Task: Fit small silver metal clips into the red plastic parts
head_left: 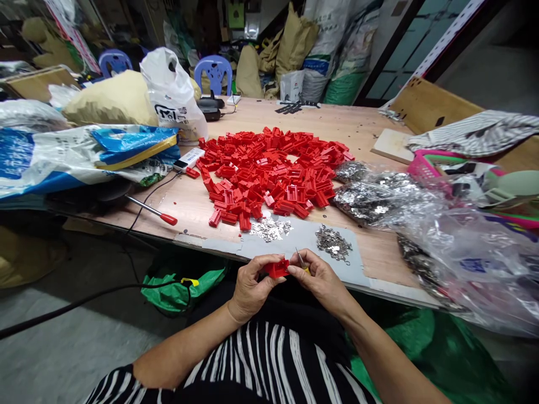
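Note:
My left hand [251,286] is closed around a small red plastic housing [278,269], just off the table's front edge. My right hand [318,279] pinches a small tool with a yellow handle [306,271] and a thin metal shaft pointing up; its exact kind is unclear. The right thumb and fingertips touch the housing's right end, and any tiny part between them is too small to see. In front of both hands lie a pile of flat shiny metal pieces [270,229] and a pile of darker metal pieces [333,242], on a grey mat [295,247].
A heap of red plastic housings [269,168] covers the table's middle. Clear bags of metal parts [374,196] crowd the right, beside a pink basket [423,163]. At left are full sacks [71,157], a red-tipped lever [167,219] and a cabled white device [189,159].

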{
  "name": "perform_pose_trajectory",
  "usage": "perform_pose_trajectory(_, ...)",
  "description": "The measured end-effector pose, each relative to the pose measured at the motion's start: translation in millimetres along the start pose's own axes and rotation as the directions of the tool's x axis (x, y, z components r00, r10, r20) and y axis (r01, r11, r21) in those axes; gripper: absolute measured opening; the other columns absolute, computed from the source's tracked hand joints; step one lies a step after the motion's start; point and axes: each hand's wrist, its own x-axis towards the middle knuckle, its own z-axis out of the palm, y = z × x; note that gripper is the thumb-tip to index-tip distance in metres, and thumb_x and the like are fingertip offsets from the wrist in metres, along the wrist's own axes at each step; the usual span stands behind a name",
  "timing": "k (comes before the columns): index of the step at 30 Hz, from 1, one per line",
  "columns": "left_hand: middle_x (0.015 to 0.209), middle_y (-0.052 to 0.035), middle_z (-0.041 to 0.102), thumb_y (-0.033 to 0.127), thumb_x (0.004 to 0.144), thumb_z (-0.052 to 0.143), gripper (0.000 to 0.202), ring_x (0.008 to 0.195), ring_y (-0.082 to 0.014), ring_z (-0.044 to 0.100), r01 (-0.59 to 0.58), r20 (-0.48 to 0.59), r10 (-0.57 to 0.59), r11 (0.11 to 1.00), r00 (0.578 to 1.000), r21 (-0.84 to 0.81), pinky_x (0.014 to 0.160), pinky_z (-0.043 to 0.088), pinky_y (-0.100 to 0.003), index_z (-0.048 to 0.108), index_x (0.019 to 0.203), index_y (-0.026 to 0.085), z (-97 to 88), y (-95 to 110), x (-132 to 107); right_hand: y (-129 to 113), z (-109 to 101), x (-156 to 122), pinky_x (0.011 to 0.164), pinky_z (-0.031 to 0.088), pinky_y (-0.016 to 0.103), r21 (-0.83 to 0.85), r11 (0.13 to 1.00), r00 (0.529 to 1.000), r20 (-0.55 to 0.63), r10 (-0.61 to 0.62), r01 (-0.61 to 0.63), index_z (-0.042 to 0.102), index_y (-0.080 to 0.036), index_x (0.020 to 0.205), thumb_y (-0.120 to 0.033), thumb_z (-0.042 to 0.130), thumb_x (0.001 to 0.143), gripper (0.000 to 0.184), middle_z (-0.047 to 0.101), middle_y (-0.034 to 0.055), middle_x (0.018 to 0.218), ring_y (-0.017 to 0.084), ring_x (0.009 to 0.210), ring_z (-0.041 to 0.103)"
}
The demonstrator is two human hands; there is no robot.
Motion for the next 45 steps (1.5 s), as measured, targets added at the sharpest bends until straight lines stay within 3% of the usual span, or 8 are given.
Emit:
perform_pose_trajectory(6,0.113,-0.0071,0.069,0.02,0.078,0.07,0.031,0.105,-0.0204,0.066,0.028,-0.024,-0.027,0.999,0.999,0.028,0.094,0.053,-0.036,0.062,0.108,0.021,0.9,1.0,1.3,0.8,2.7,0.1,0.056,0.034,0.024,-0.142,0.988,0.994,-0.074,-0.075,0.064,0.052,-0.021,0.085,-0.044,0.059,0.084,0.024,0.049,-0.0037,0.07,0.011,0.061,0.042)
perform_pose_trajectory(11,0.112,-0.0065,0.069,0.023,0.078,0.07,0.032,0.103,-0.0201,0.066,0.054,-0.082,-0.048,0.996,0.995,0.073,0.093,0.054,-0.034,0.062,0.109,0.021,1.5,-1.0,1.9,-3.8,6.4,-2.4,0.062,0.037,0.025,-0.402,0.906,0.977,-0.1,-0.188,0.133,0.055,-0.021,0.081,-0.041,0.054,0.088,0.021,0.053,-0.002,0.071,0.013,0.066,0.045)
perform_pose_trajectory(15,0.112,-0.0051,0.069,0.023,0.078,0.07,0.032,0.103,-0.0194,0.066,0.051,-0.087,-0.043,0.994,0.995,0.1,0.093,0.053,-0.034,0.062,0.109,0.022,1.1,-2.6,1.7,-8.0,10.1,-4.7,0.059,0.036,0.025,-0.475,0.872,0.975,-0.108,-0.192,0.119,0.056,-0.021,0.082,-0.039,0.051,0.089,0.02,0.055,-0.0019,0.069,0.013,0.062,0.046)
perform_pose_trajectory(26,0.109,-0.0047,0.07,0.022,0.079,0.069,0.032,0.102,-0.0194,0.067,-0.058,-0.064,0.073,0.975,0.995,0.213,0.09,0.055,-0.034,0.062,0.11,0.023,0.4,0.1,3.3,-12.4,17.7,0.4,0.052,0.034,0.024,-0.431,0.902,0.975,-0.201,-0.097,0.001,0.055,-0.02,0.072,-0.038,0.052,0.082,0.021,0.05,-0.0033,0.059,0.011,0.055,0.042)
perform_pose_trajectory(45,0.113,-0.0049,0.069,0.021,0.08,0.067,0.032,0.104,-0.02,0.066,-0.06,-0.057,0.075,0.971,0.996,0.232,0.093,0.054,-0.036,0.062,0.111,0.023,0.5,-4.5,0.5,-14.5,14.0,-0.4,0.052,0.035,0.024,-0.469,0.883,0.963,-0.245,-0.113,-0.015,0.053,-0.02,0.068,-0.035,0.054,0.078,0.018,0.049,-0.0039,0.057,0.012,0.055,0.043)
